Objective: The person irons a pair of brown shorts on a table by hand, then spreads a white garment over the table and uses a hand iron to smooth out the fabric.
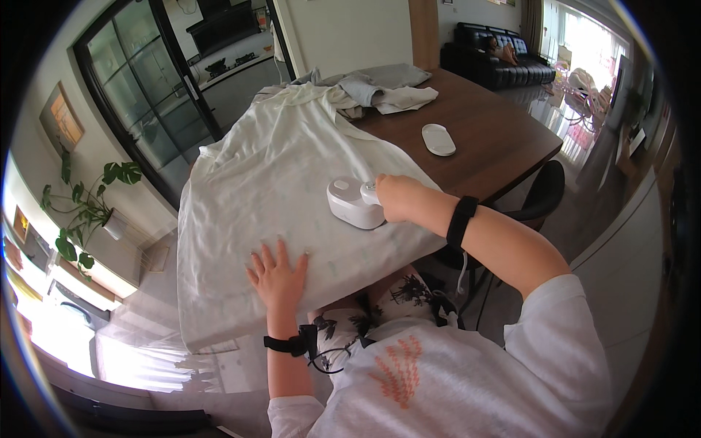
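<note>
A large white cloth (263, 180), lightly creased, lies over the near part of the table and hangs down at its left and front edges. My right hand (391, 198) grips the handle of a white handheld garment steamer (353, 205), whose body rests on the right part of the cloth. Flat on the cloth near the front edge, my left hand (280, 278) has its fingers spread and holds nothing. An oval white dish-like stand (438, 139) sits on bare wood beyond the steamer, to the right.
Grey and white garments (378, 87) are heaped at the far end of the brown wooden table (493, 126). A dark chair (539, 189) stands at the table's right side. The white cord (463, 274) hangs below my right forearm. A person sits on the black sofa (482, 60).
</note>
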The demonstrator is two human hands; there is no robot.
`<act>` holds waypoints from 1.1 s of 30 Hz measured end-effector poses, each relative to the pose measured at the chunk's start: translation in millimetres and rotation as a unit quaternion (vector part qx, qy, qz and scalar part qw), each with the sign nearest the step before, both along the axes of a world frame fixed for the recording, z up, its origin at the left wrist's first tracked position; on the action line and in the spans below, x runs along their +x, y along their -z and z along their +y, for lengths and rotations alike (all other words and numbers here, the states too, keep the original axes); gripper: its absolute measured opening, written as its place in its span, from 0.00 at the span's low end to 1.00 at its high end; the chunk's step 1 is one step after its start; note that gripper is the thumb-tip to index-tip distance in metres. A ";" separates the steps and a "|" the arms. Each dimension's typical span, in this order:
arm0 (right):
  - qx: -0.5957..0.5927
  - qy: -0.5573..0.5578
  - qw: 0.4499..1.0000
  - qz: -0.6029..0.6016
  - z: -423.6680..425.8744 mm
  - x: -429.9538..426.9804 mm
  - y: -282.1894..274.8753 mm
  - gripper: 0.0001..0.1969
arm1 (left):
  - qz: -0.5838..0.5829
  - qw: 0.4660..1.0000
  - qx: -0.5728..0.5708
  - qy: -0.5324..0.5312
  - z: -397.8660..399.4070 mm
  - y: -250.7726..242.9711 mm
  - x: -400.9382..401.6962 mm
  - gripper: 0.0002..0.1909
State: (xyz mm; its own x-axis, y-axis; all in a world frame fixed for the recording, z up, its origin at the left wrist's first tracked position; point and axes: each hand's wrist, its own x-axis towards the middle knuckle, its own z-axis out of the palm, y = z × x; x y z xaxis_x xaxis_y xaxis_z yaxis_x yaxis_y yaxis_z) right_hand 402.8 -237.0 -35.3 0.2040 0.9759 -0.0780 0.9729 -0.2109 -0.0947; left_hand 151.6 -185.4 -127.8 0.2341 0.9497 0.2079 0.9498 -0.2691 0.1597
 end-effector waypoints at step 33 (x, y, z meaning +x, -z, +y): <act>0.144 0.090 0.985 0.039 126.0 20.8 14.4 0.12 | 0.010 1.000 0.004 0.001 -0.3 0.4 0.4 0.33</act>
State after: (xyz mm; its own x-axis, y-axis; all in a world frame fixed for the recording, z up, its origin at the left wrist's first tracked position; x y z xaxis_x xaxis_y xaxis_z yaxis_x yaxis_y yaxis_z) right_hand 423.6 -111.0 -49.7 0.3806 0.9081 0.1747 0.9093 -0.3331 -0.2495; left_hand 152.0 -185.7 -128.1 0.2408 0.9475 0.2105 0.9520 -0.2728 0.1386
